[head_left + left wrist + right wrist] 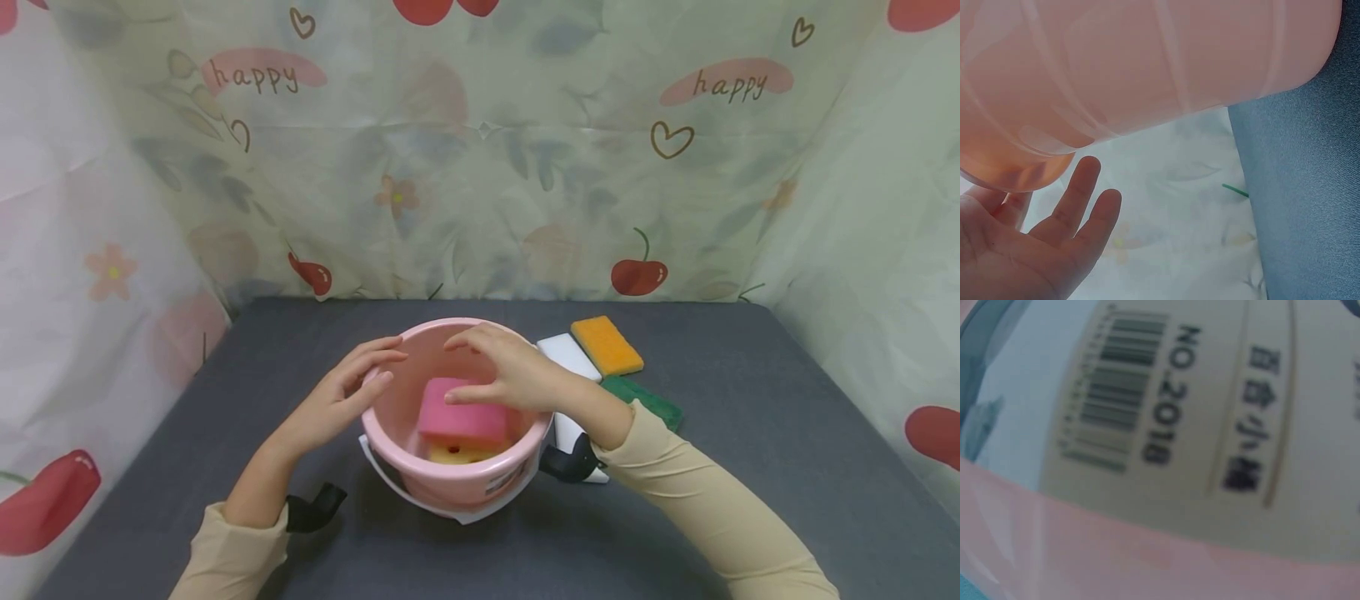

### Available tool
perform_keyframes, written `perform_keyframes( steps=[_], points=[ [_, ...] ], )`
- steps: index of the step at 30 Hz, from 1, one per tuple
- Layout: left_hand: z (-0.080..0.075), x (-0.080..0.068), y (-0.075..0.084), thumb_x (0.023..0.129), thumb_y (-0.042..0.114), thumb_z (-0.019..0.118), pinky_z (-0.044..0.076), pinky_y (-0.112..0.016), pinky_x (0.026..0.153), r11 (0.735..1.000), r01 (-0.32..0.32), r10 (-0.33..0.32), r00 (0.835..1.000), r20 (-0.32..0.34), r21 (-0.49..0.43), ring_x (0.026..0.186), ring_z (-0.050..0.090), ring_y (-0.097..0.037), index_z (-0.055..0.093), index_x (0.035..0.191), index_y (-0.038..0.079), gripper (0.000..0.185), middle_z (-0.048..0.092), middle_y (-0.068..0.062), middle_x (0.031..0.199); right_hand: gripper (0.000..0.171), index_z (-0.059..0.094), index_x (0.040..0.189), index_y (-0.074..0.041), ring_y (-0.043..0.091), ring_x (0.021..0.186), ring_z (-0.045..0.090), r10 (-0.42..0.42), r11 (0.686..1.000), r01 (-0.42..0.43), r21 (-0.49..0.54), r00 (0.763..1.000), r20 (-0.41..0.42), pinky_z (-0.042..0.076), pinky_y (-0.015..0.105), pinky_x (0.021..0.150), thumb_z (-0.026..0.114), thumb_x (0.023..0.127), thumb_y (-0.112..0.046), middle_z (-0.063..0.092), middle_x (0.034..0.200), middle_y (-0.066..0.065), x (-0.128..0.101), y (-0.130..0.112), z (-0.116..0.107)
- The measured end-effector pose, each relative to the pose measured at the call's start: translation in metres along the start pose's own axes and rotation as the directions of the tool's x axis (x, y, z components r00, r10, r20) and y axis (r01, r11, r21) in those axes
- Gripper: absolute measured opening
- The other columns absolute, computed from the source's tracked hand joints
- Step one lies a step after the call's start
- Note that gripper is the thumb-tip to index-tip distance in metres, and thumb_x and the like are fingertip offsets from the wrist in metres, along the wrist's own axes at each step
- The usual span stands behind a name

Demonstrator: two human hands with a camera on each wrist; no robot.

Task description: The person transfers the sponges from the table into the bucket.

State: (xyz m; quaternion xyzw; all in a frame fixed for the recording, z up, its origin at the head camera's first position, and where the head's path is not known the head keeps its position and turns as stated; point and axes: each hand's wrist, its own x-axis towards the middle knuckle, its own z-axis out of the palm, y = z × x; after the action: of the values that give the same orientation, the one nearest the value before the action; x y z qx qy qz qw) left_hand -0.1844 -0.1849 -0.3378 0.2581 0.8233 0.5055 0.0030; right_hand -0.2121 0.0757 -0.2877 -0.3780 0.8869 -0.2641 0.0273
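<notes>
Pink bucket [442,487]: upright on the dark table [750,492], near its middle, with the white handle [462,518] lowered across the front. A printed label [1241,419] on the outer wall bears a barcode and "NO.2018".

Contents: a pink sponge [461,421] lies inside the bucket, partly over a yellow piece [467,457] that shows a dark hole.

Right hand [521,375]: reaches over the right side of the bucket. Grip wide, thumb and fingers well parted. The thumb tip overlaps the pink sponge in the head view; contact cannot be confirmed. The hand does not show in the right wrist view.

Left hand [337,407]: at the left rim, fingertips and thumb extending over the edge. Grip loose and fairly wide, holding nothing. The left wrist view shows the fingers parted, close to the outer wall; whether they touch cannot be told.

Right of the bucket: a white sponge [567,354], an orange sponge [609,346] just beside it and a green pad [651,402] nearer the front. A second white piece [566,433] is partly covered by the right arm.

Beige sleeves [727,508] are worn on both arms. Backdrop: patterned cloth [480,167] with cherries, hearts and "happy".
</notes>
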Motion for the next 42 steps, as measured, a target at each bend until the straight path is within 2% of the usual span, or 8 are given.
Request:
perform_keyframes(
  steps=[3,11,18,26,28,34,42],
  points=[
    [0.000,0.000,0.000,0.096,0.017,0.049,0.039,-0.009,0.093,1.000,-0.001,0.001,1.000,0.002,-0.002,0.136,0.030,-0.029,0.051,0.130,0.009,0.035,0.033,-0.008,0.148,0.056,0.053,0.127,-0.009,0.023,0.125,0.045,-0.010,1.000,0.010,0.018,1.000,0.003,0.042,0.043,0.103,0.071,0.080,-0.035,0.053,0.131,0.006,-0.001,0.001,-0.002],
    [0.000,0.000,-0.001,0.095,0.017,0.049,0.040,-0.011,0.093,1.000,0.001,-0.001,1.000,0.001,0.010,0.136,0.030,-0.029,0.051,0.130,0.011,0.035,0.033,-0.007,0.148,0.043,0.058,0.121,-0.010,0.026,0.112,0.053,-0.040,0.994,0.044,0.105,0.999,-0.034,0.048,0.043,0.094,0.069,0.083,-0.026,0.058,0.123,0.007,-0.009,0.006,-0.008],
    [0.000,0.000,0.000,0.095,0.017,0.049,0.040,-0.011,0.092,1.000,0.002,-0.002,1.000,0.000,0.004,0.136,0.030,-0.029,0.051,0.130,0.010,0.035,0.033,-0.006,0.148,0.034,0.062,0.116,-0.013,0.016,0.105,0.055,-0.089,0.989,0.101,0.106,0.989,-0.118,0.049,0.036,0.091,0.069,0.083,-0.021,0.063,0.113,0.002,-0.018,0.012,-0.016],
    [0.000,0.000,0.001,0.096,0.017,0.049,0.039,-0.009,0.093,1.000,-0.002,0.002,1.000,0.000,-0.002,0.137,0.029,-0.029,0.051,0.130,0.008,0.035,0.033,-0.007,0.148,0.032,0.063,0.113,-0.008,0.024,0.105,0.059,-0.133,0.977,0.166,0.134,0.965,-0.227,0.049,0.039,0.094,0.070,0.082,-0.013,0.065,0.111,0.010,-0.030,0.026,-0.027],
    [0.000,0.000,0.001,0.095,0.017,0.049,0.039,-0.009,0.092,1.000,0.000,0.000,1.000,0.000,0.001,0.137,0.029,-0.029,0.051,0.130,0.008,0.036,0.033,-0.007,0.148,0.032,0.062,0.113,-0.007,0.024,0.106,0.060,-0.120,0.978,0.156,0.137,0.962,-0.244,0.049,0.038,0.094,0.069,0.083,-0.012,0.064,0.112,0.011,-0.032,0.031,-0.030],
    [0.000,0.000,0.001,0.095,0.017,0.049,0.039,-0.009,0.092,1.000,0.004,-0.004,1.000,-0.001,0.011,0.137,0.030,-0.030,0.051,0.130,0.007,0.036,0.033,-0.007,0.148,0.034,0.062,0.115,-0.011,0.021,0.111,0.060,-0.021,0.994,0.050,0.095,0.959,-0.282,0.048,0.038,0.096,0.070,0.083,-0.018,0.064,0.116,0.005,-0.041,0.042,-0.039],
    [0.000,-0.001,0.000,0.095,0.017,0.049,0.038,-0.008,0.093,1.000,-0.002,0.002,1.000,-0.001,0.004,0.137,0.029,-0.029,0.051,0.130,0.008,0.036,0.033,-0.008,0.148,0.035,0.060,0.118,-0.008,0.025,0.114,0.058,0.057,0.992,-0.021,0.127,0.956,-0.287,0.046,0.043,0.098,0.067,0.085,-0.018,0.062,0.119,0.008,-0.051,0.057,-0.043]
  ],
)
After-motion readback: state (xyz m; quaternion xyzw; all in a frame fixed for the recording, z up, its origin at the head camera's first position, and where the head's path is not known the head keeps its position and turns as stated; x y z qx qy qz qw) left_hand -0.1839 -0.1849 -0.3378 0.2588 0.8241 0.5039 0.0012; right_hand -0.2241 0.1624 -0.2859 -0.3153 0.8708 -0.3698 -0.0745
